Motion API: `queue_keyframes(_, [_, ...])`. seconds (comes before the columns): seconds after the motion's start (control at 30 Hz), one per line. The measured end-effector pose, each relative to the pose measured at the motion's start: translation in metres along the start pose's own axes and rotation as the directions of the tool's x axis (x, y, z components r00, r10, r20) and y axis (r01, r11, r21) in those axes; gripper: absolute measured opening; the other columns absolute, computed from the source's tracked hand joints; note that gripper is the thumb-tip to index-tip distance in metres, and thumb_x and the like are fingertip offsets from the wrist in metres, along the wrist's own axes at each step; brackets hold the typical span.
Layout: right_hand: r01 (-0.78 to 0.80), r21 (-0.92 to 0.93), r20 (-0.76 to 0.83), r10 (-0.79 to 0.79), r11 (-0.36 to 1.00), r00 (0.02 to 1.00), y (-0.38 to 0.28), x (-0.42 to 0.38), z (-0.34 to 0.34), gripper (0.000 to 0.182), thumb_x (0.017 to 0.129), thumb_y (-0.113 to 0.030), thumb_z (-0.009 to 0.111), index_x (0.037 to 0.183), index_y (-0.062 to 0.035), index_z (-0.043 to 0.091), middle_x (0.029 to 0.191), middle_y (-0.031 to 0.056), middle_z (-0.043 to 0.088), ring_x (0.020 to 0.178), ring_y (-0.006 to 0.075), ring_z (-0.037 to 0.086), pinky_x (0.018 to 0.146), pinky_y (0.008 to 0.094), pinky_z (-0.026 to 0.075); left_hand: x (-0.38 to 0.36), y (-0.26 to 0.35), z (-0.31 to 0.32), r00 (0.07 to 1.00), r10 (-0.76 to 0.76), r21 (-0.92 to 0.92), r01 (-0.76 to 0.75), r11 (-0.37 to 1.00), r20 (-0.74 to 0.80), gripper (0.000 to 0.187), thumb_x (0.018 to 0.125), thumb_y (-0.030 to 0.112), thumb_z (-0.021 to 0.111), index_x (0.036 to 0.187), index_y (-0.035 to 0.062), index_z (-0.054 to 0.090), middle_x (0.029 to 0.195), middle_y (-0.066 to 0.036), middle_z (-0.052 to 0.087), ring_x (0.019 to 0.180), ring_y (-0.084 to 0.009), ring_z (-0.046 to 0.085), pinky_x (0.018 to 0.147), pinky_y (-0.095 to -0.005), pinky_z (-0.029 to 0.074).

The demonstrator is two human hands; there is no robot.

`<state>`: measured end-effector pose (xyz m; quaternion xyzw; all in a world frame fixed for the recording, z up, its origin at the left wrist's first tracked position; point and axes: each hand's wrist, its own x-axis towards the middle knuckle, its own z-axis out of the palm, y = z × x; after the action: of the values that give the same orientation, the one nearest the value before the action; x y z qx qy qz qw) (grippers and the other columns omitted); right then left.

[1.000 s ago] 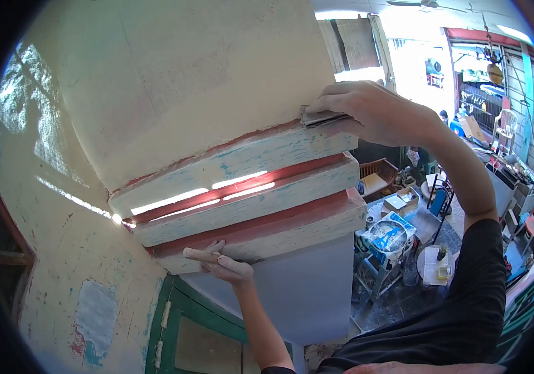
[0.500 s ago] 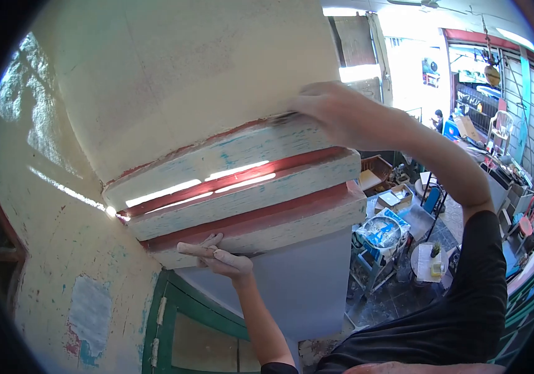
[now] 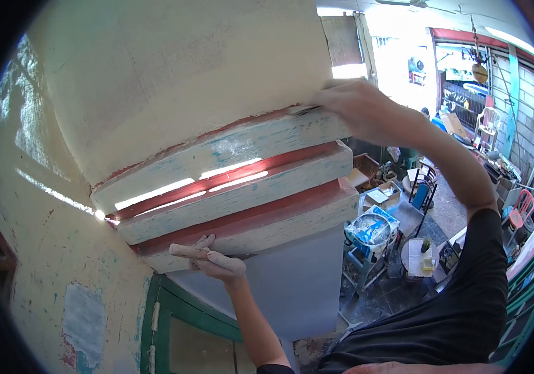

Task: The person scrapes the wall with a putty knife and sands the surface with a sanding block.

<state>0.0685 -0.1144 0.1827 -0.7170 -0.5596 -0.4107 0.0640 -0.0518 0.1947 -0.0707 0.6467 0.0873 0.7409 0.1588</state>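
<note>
My left hand [image 3: 220, 264], dusty with whitish powder, is closed round a wooden-handled tool [image 3: 187, 251]. The handle points left; the tool's other end is mostly hidden by my palm. That hand is against the lowest ledge of the painted moulding [image 3: 248, 234]. Higher up on the right, my right hand [image 3: 357, 106] is slightly blurred, its fingers pinched on a thin dark flat blade [image 3: 309, 110]. The blade lies along the moulding's top edge, where it meets the cream wall [image 3: 217, 68]. White paint with blue streaks and reddish grooves covers the moulding.
Below left is a green door frame [image 3: 173, 305]. Lower down at right stand a stepladder [image 3: 367, 265] with a whitish, blue-smeared tub [image 3: 373, 229] on it, a round table [image 3: 413, 258] and chairs [image 3: 426, 190]. A person is partly visible in the far background.
The view has shifted, moving the moulding a little left and up in frame. My right hand has moved right along the top edge. A pale dusty patch now shows on the upper ledge.
</note>
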Motion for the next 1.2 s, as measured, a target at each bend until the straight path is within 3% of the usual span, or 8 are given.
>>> queue_keyframes(0.2, [0.219,-0.069,-0.035,-0.222,0.973,0.975,-0.045,0.054,0.027,0.040,0.090,0.007,0.060,0.129,-0.0005,0.063,0.102,0.0197,0.073,0.096,0.0313,0.072,0.086,0.0363,0.060,-0.001,-0.006,0.002,0.998,0.049,0.050,-0.048,0.998,-0.025,0.071,0.109,0.037,0.020,0.154,-0.0188,0.021,0.095,-0.014,0.066,0.097,-0.0312,0.061,0.095,-0.0450,0.044])
queue_keyframes(0.43, [0.064,-0.113,-0.049,-0.070,0.991,0.996,0.003,-0.008,0.000,0.042,0.091,0.006,0.061,0.133,0.0003,0.058,0.086,0.0155,0.069,0.082,0.0257,0.072,0.072,0.0343,0.061,0.002,-0.003,-0.007,0.998,0.065,0.037,-0.066,0.997,0.013,0.070,0.110,0.038,0.020,0.150,-0.0179,0.030,0.094,-0.012,0.068,0.098,-0.0292,0.062,0.098,-0.0421,0.041])
queue_keyframes(0.5, [0.005,-0.128,-0.064,-0.014,0.992,0.998,0.004,-0.014,-0.003,0.038,0.090,0.004,0.063,0.128,-0.0005,0.062,0.103,0.0197,0.071,0.094,0.0300,0.073,0.080,0.0387,0.061,0.002,0.000,-0.005,0.999,0.039,0.002,-0.039,0.999,-0.008,0.068,0.110,0.039,0.021,0.145,-0.0179,0.036,0.095,-0.013,0.068,0.098,-0.0297,0.062,0.098,-0.0427,0.041])
queue_keyframes(0.63, [0.184,-0.056,-0.157,-0.191,0.981,0.969,-0.023,0.025,0.017,0.038,0.089,0.004,0.063,0.126,-0.0004,0.061,0.102,0.0180,0.071,0.092,0.0299,0.073,0.080,0.0399,0.060,0.001,0.001,-0.002,1.000,-0.004,-0.019,0.004,1.000,-0.023,0.068,0.110,0.039,0.021,0.141,-0.0177,0.042,0.095,-0.014,0.067,0.098,-0.0300,0.062,0.099,-0.0431,0.041])
queue_keyframes(0.73, [0.126,-0.156,0.225,-0.089,0.980,0.970,-0.054,0.055,0.014,0.038,0.088,0.005,0.063,0.125,-0.0004,0.061,0.104,0.0186,0.071,0.092,0.0298,0.072,0.082,0.0401,0.060,0.000,-0.002,0.000,1.000,0.001,-0.010,-0.002,1.000,-0.031,0.069,0.110,0.038,0.021,0.149,-0.0180,0.031,0.095,-0.015,0.067,0.093,-0.0303,0.063,0.095,-0.0442,0.044])
queue_keyframes(0.9, [0.228,-0.233,0.018,-0.230,0.945,0.973,-0.015,0.019,0.017,0.045,0.085,0.009,0.060,0.129,-0.0003,0.062,0.103,0.0192,0.070,0.094,0.0308,0.071,0.087,0.0399,0.059,0.006,-0.007,-0.005,0.997,0.071,0.056,-0.071,0.996,0.000,0.071,0.110,0.037,0.021,0.155,-0.0184,0.021,0.092,-0.016,0.067,0.089,-0.0299,0.063,0.090,-0.0431,0.048])
queue_keyframes(1.0, [0.088,-0.239,0.003,-0.090,0.967,0.996,0.011,-0.023,-0.002,0.020,0.087,0.007,0.062,0.106,0.0020,0.065,0.093,0.0154,0.070,0.095,0.0273,0.071,0.084,0.0368,0.060,0.004,-0.009,-0.007,0.989,0.143,0.061,-0.145,0.988,0.034,0.073,0.110,0.037,0.020,0.158,-0.0160,0.007,0.091,-0.016,0.068,0.090,-0.0290,0.063,0.089,-0.0427,0.048])
queue_keyframes(1.2, [0.061,-0.115,-0.108,-0.073,0.991,0.991,-0.004,-0.002,0.021,0.040,0.082,0.015,0.061,0.120,0.0035,0.068,0.107,0.0191,0.072,0.099,0.0291,0.072,0.090,0.0401,0.059,0.001,0.003,0.004,0.999,0.007,-0.036,-0.009,0.999,-0.047,0.068,0.110,0.037,0.020,0.147,-0.0188,0.035,0.091,-0.017,0.066,0.093,-0.0320,0.062,0.092,-0.0453,0.047])
